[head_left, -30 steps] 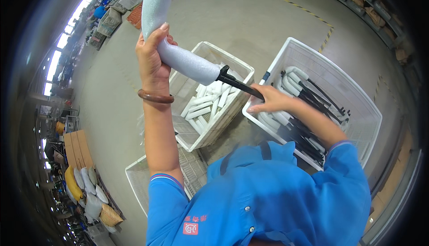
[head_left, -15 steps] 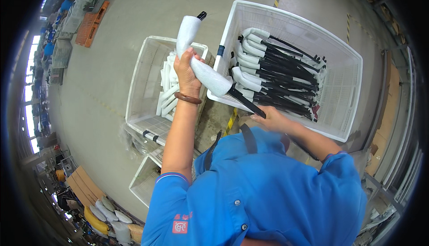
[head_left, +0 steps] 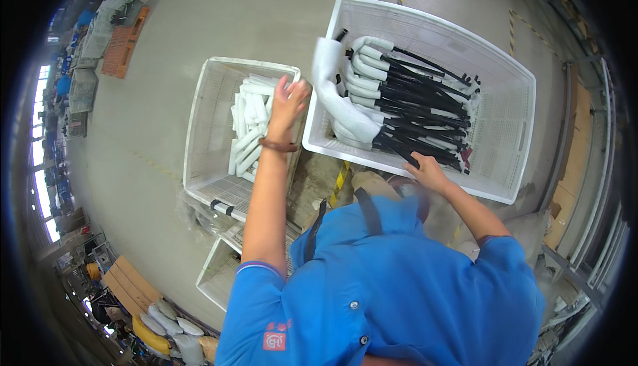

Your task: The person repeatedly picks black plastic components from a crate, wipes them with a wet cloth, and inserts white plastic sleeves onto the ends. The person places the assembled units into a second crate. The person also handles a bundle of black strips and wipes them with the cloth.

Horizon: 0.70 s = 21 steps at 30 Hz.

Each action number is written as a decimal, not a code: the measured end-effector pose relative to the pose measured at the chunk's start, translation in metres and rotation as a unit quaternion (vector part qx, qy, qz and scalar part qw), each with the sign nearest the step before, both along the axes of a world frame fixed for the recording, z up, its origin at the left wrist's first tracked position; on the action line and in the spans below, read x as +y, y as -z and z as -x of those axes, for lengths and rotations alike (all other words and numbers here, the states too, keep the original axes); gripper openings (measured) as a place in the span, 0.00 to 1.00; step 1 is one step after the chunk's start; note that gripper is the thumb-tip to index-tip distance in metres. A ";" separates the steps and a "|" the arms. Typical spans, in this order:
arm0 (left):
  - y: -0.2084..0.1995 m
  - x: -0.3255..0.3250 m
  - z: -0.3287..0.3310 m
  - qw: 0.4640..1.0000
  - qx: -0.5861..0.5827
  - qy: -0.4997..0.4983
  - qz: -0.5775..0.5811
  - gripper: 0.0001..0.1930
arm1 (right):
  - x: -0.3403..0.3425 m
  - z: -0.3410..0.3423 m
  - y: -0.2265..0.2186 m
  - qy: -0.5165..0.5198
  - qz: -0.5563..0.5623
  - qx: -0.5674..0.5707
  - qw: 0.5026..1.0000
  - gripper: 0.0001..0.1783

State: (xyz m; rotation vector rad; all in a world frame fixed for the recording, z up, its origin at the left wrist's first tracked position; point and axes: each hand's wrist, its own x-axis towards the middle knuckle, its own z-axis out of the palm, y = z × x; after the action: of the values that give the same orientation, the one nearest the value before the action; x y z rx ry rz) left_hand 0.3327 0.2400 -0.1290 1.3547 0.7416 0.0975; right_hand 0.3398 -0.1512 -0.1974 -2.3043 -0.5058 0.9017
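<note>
My right hand point(head_left: 428, 173) is closed on the black end of a bent black tube point(head_left: 397, 148). A white foam sleeve point(head_left: 335, 100) covers the bent part of this tube, and a short black tip sticks out at its far end. The sleeved part is over the left side of a large white crate point(head_left: 523, 133), where several similar tubes point(head_left: 425, 97) lie side by side. My left hand point(head_left: 290, 105), slightly blurred, is off the tube with fingers apart, above the right rim of a smaller white crate point(head_left: 197, 123). Loose white foam sleeves point(head_left: 250, 117) lie in that crate.
Below the smaller crate stands another white crate point(head_left: 211, 276), partly hidden by my left arm. An orange pallet point(head_left: 126, 42) lies at the far left. Cardboard point(head_left: 129, 283) and sacks point(head_left: 163, 319) are at the lower left. Shelving point(head_left: 601, 246) runs along the right.
My left hand has let go of the foam sleeve. The sleeved tube has moved right and over the large crate, carried by my right hand.
</note>
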 end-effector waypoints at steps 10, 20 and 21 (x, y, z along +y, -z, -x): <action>0.145 0.003 0.379 0.929 0.295 -0.180 0.136 0.14 | -0.021 -0.097 0.158 -0.088 0.200 -0.100 0.971 0.20; 0.150 -0.068 0.573 0.849 0.341 -0.361 0.181 0.14 | 0.102 -0.058 0.212 -0.116 0.225 -0.115 0.961 0.18; 0.159 -0.071 0.575 0.867 0.330 -0.331 0.175 0.15 | 0.105 -0.034 0.208 -0.121 0.182 -0.113 0.969 0.16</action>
State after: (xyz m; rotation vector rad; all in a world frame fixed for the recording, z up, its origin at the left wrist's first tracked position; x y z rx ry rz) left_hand -0.2426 0.1690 -0.2880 0.7149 1.7056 0.0340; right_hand 0.3743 -0.0460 -0.4054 -2.7428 -0.7876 0.9091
